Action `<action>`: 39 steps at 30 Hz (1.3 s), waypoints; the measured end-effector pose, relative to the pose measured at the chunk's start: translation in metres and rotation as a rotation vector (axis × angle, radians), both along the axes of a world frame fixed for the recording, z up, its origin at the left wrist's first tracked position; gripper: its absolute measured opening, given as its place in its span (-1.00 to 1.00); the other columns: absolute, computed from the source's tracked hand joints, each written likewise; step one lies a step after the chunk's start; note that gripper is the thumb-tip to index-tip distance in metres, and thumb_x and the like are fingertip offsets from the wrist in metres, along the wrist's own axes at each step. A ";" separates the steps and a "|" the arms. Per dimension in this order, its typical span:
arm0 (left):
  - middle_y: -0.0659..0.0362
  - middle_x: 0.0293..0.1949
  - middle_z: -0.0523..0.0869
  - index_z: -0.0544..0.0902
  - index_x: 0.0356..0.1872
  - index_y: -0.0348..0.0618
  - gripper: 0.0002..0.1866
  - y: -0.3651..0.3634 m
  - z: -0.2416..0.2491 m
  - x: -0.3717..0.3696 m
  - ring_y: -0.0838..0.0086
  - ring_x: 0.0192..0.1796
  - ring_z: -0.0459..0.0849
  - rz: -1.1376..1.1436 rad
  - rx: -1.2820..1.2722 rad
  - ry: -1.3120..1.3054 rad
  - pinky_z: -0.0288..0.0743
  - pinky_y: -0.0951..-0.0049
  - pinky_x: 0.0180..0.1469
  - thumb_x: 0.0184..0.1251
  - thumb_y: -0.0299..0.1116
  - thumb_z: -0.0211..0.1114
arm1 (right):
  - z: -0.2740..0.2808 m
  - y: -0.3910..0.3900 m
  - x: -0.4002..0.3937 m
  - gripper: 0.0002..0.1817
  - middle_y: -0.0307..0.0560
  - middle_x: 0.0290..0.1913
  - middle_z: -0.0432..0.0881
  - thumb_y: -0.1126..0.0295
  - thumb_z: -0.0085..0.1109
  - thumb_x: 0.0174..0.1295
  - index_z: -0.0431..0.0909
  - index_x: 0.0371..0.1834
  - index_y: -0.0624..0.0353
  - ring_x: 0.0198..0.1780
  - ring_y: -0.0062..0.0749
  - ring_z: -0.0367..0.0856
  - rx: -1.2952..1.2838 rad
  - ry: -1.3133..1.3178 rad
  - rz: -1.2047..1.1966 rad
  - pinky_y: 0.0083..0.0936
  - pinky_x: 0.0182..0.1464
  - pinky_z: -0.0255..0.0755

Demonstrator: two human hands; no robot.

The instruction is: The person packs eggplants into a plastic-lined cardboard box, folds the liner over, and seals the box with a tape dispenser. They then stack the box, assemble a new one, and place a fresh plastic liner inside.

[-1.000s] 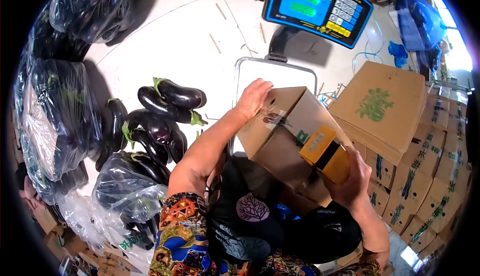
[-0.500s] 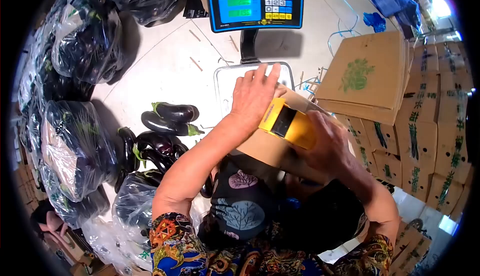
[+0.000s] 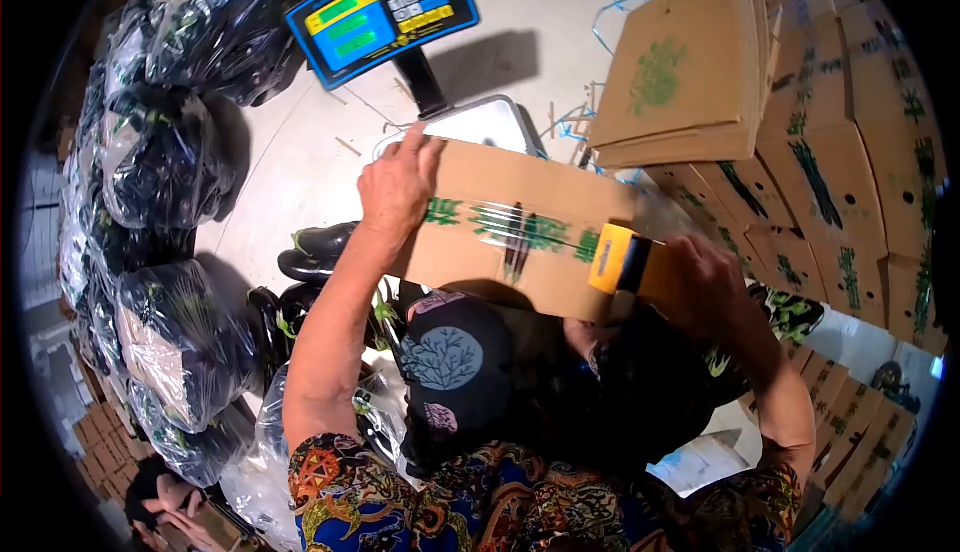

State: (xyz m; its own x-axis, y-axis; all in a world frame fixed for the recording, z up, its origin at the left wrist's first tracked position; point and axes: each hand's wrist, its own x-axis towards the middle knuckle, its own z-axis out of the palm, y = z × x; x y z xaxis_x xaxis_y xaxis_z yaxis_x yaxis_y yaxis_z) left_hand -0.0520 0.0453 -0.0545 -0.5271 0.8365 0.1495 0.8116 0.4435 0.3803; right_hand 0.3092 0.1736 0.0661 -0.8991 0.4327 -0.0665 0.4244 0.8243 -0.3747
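A cardboard box [image 3: 480,167] with green print lies across my lap, its printed face up. Shiny clear tape runs along the middle of that face. My left hand [image 3: 400,187] grips the box's left end, fingers bent over the far corner. In my right hand [image 3: 705,282] is a yellow and black tape dispenser [image 3: 614,260], held against the right end of the printed face. My right fingers are partly in shadow. Dark purple eggplants [image 3: 320,252] lie on the floor beyond my left forearm.
A digital scale display [image 3: 385,14] stands over its pale platform [image 3: 490,124] ahead. Bagged eggplants [image 3: 180,342] line the left. Flat cardboard [image 3: 680,62] rests on stacked boxes [image 3: 820,162] at right. Another person [image 3: 165,497] is partly visible at lower left.
The box now shows its printed, taped face. My left hand has gone from spread over it to gripping its left end; the tape dispenser is at the right end. The view has turned.
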 end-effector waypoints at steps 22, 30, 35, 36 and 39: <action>-0.12 0.03 0.65 0.56 0.13 -0.18 -0.60 0.016 0.014 -0.007 0.04 0.07 0.64 -0.073 -0.037 -0.245 0.49 0.24 0.10 0.49 -0.11 0.07 | -0.155 -0.004 0.047 -0.36 0.20 -0.25 0.56 0.28 0.57 -0.14 0.31 -0.10 0.21 -0.17 0.19 0.60 -0.499 0.273 -0.298 -0.17 -0.20 0.51; -0.01 0.35 0.39 0.46 0.24 -0.19 -0.45 0.045 0.011 0.052 0.05 0.42 0.27 -0.410 -0.152 0.319 0.10 0.04 0.41 0.34 -0.07 0.20 | -0.197 -0.013 0.027 -0.28 0.22 -0.23 0.45 0.17 0.57 -0.12 0.28 -0.04 0.29 -0.19 0.16 0.54 -0.436 0.395 -0.216 -0.17 -0.17 0.47; -0.06 0.36 0.36 0.32 0.36 -0.21 -0.41 0.067 0.024 0.124 0.06 0.41 0.28 -0.606 -0.156 0.203 0.03 0.02 0.44 0.41 -0.12 0.12 | -0.203 -0.010 0.025 -0.28 0.20 -0.23 0.45 0.18 0.55 -0.10 0.28 -0.02 0.31 -0.20 0.14 0.55 -0.451 0.467 -0.183 -0.18 -0.18 0.50; -0.06 0.35 0.36 0.32 0.36 -0.22 -0.42 0.068 0.023 0.131 0.06 0.41 0.28 -0.574 -0.158 0.211 0.02 0.02 0.44 0.42 -0.14 0.11 | -0.201 -0.011 0.023 -0.29 0.20 -0.23 0.45 0.18 0.54 -0.10 0.29 -0.02 0.31 -0.20 0.14 0.55 -0.442 0.481 -0.184 -0.18 -0.18 0.50; -0.07 0.35 0.35 0.26 0.40 -0.23 -0.39 0.073 0.023 0.144 0.04 0.41 0.26 -0.614 -0.146 0.186 0.01 0.01 0.45 0.42 -0.17 0.10 | -0.199 -0.010 0.025 -0.32 0.22 -0.20 0.46 0.21 0.53 -0.11 0.32 -0.04 0.32 -0.19 0.13 0.56 -0.432 0.458 -0.213 -0.17 -0.16 0.50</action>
State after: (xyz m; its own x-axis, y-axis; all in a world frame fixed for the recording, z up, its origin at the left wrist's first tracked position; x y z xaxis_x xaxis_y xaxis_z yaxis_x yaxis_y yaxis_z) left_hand 0.0915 0.1180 -0.0315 0.0763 0.9956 0.0545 0.9800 -0.0850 0.1801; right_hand 0.3342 0.1632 -0.1327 -0.7756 0.6242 0.0942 0.2808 0.4749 -0.8341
